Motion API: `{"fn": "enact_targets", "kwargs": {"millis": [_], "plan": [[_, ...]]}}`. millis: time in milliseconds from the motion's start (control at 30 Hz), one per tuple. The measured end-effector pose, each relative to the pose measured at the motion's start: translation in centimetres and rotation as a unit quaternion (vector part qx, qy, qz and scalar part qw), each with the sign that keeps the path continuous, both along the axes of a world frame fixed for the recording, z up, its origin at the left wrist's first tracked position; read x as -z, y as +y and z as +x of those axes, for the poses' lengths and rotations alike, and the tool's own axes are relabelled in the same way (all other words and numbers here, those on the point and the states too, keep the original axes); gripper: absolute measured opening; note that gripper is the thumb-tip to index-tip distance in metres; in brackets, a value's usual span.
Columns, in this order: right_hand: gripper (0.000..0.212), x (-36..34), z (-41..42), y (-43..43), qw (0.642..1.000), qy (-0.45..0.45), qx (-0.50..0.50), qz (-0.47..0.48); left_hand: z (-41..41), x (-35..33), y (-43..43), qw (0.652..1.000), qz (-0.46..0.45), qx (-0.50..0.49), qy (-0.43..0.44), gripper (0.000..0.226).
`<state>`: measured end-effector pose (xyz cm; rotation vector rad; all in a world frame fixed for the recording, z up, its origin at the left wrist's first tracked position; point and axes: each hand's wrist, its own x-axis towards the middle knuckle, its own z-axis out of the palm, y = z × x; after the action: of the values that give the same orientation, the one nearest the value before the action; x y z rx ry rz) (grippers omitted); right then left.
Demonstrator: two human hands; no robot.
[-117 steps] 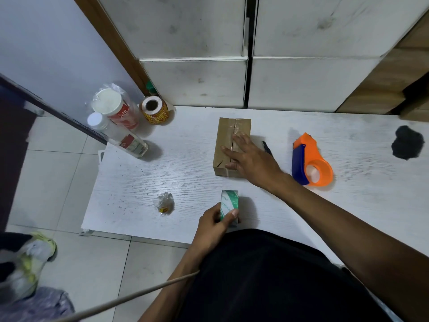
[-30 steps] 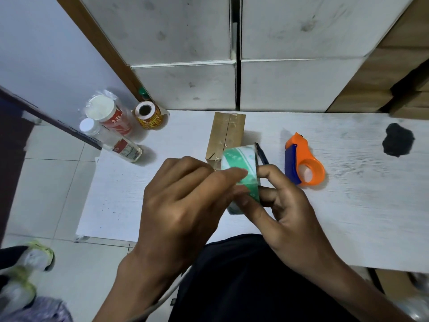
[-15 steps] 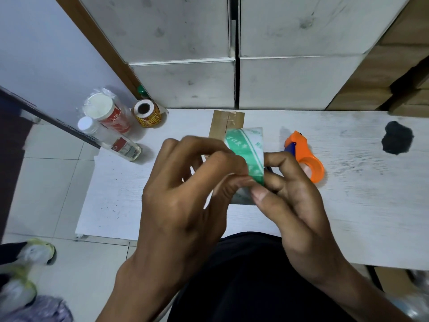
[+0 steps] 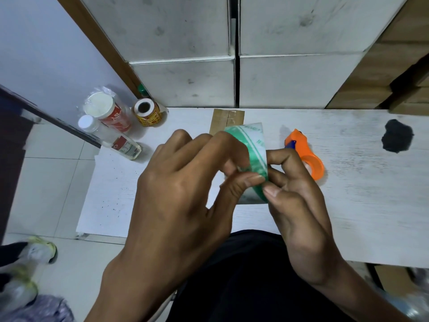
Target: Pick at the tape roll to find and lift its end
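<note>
The small green-and-white box [image 4: 254, 156] sits upright between the fingertips of both hands, held above the table [image 4: 362, 196] in front of the person's body. The left hand [image 4: 185, 196] curls its fingers over the box's left face and pinches its lower edge with thumb and forefinger; the right hand [image 4: 299, 205] clamps the right edge, thumb in front and bent fingers behind. The box is thin printed card, glossy, with green stripes on white. Just behind it lies a flat brown cardboard packet [image 4: 226, 118] sealed with clear tape. To the right rests an orange plastic tape dispenser [image 4: 306, 154], partly hidden by the right fingers. Farther left stand a roll of yellow labels [image 4: 147, 112] and two plastic-wrapped bottles [image 4: 109, 126]. The tabletop is white, wood-grained and scuffed, with a black smudge [image 4: 397, 139] at far right.
</note>
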<state>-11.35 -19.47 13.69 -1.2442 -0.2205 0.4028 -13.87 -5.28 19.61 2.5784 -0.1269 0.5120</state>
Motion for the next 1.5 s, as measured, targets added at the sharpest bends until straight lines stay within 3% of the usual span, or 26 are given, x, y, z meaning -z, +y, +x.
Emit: {"fn": "enact_targets", "kwargs": {"millis": [600, 1000, 1167, 1500], "plan": [[0.032, -0.5, -0.5, -0.1, 0.999, -0.022, 0.022, -0.013, -0.1, -0.3, -0.3, 0.999, 0.034, 0.015, 0.007, 0.021], [0.020, -0.2, -0.3, -0.2, 1.000, -0.009, 0.028, 0.007, -0.1, -0.8, -0.1, 1.000, 0.019, 0.024, 0.000, 0.020], [0.022, 0.0, -0.3, -0.3, 1.000, -0.008, 0.020, 0.004, 0.1, -1.7, 0.0, 0.999, -0.018, 0.018, 0.023, 0.048], [0.026, 0.0, -0.5, -0.2, 0.999, -0.037, 0.016, -0.026, 0.8, -2.2, 0.4, 0.994, -0.037, 0.014, 0.102, 0.054]]}}
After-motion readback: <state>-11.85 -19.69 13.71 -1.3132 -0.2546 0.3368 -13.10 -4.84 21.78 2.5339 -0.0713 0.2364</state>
